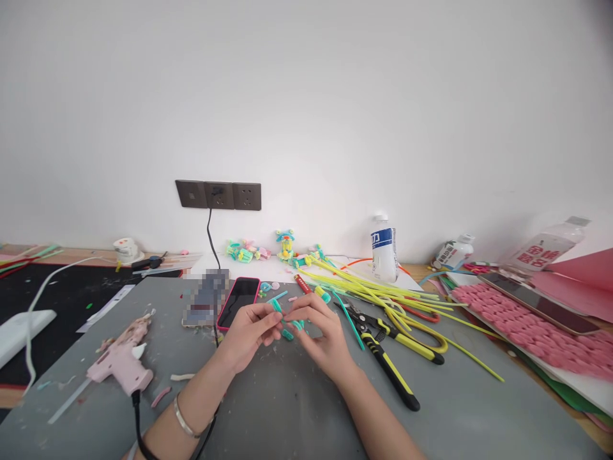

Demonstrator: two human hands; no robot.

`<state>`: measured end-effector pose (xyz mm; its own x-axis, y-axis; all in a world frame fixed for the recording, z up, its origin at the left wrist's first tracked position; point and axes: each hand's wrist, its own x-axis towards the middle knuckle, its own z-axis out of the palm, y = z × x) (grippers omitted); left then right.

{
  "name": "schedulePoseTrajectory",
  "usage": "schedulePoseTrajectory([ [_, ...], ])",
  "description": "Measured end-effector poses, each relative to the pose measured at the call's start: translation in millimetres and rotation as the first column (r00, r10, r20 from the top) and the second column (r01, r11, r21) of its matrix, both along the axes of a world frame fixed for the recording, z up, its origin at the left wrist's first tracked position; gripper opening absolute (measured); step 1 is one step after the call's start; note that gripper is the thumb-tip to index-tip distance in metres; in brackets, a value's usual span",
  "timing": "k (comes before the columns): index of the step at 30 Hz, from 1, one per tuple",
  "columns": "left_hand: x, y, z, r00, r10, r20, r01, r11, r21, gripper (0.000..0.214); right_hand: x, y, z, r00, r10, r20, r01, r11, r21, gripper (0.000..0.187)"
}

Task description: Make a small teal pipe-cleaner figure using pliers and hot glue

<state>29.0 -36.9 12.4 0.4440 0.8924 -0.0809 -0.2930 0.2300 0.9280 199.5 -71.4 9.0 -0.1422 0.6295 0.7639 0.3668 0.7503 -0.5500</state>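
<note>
As left hand (249, 333) pinches stem (276, 306), label (382, 241) unreadable

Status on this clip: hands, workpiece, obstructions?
Left hand and right hand both pinch teal wire. Over grey mat. Pliers beside right hand, phone behind left; neither blocking.

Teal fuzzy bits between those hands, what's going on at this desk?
A person is bent over a gray mat, pinching short teal stem pieces with the fingertips of both hands. The left hand and the right hand meet just above the mat. A pink glue gun lies to the left. Yellow-handled pliers and a heap of yellow stems lie to the right. A dark phone rests behind the hands.
</note>
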Motion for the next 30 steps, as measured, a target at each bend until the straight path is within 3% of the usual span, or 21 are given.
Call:
schedulePoseTrajectory([
  [4, -1, -1, 0.8, 0.996, -0.065, -0.057, 0.067, 0.998, 0.022, 0.034, 2, 0, 5.5, 0.992, 0.072, -0.101, -0.084, 0.989, -0.125, 0.006],
  [8, -4, 0, 2.1, 0.978, -0.16, -0.134, 0.167, 0.985, 0.042, 0.033, 8, 1, 9.1, 0.97, 0.204, -0.134, -0.232, 0.941, -0.245, 0.01],
  [14, -4, -1, 0.4, 0.953, -0.239, -0.184, 0.256, 0.964, 0.073, 0.03, 16, 3, 6.5, 0.915, 0.337, -0.222, -0.4, 0.83, -0.388, 0.012],
  [19, -5, -4, -1.4, 0.906, -0.363, -0.217, 0.372, 0.928, -0.002, 0.03, 19, 5, 5.2, 0.872, 0.361, -0.33, -0.481, 0.754, -0.447, 0.015],
  [25, -7, -6, 1.6, 0.872, -0.453, -0.187, 0.443, 0.891, -0.093, 0.029, 17, 3, 6.2, 0.785, 0.399, -0.473, -0.611, 0.62, -0.492, 0.013],
  [27, -6, -6, 2.4, 0.881, -0.439, -0.174, 0.43, 0.898, -0.087, 0.03, 16, 4, 5.6, 0.78, 0.373, -0.503, -0.612, 0.627, -0.483, 0.014],
  [30, -4, -5, 1.4, 0.914, -0.375, -0.154, 0.373, 0.927, -0.041, 0.033, 15, 7, 3.4, 0.796, 0.29, -0.531, -0.556, 0.698, -0.452, 0.018],
])
